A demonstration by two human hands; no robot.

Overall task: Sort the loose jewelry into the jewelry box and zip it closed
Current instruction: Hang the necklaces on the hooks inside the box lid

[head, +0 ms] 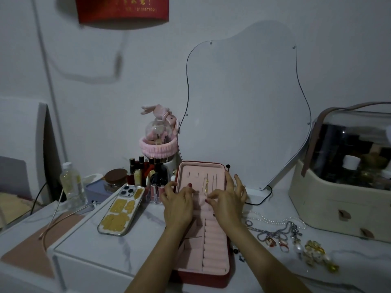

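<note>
both hands [203, 205] over open jewelry box [213, 246]

One jewelry box [213, 246], one phone [121, 210], two hands [178, 205], one mirror [247, 102]

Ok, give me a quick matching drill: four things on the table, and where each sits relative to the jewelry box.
Things:
1. phone
2. silver chain
3. mirror
4. gold brooch

Places, relative to the jewelry box:
A. behind it, against the wall
B. left of it, face down
C. far right, near the front edge
D. just right of it, below the pearl strand

Pairs: 1-B, 2-D, 3-A, 4-C
</note>
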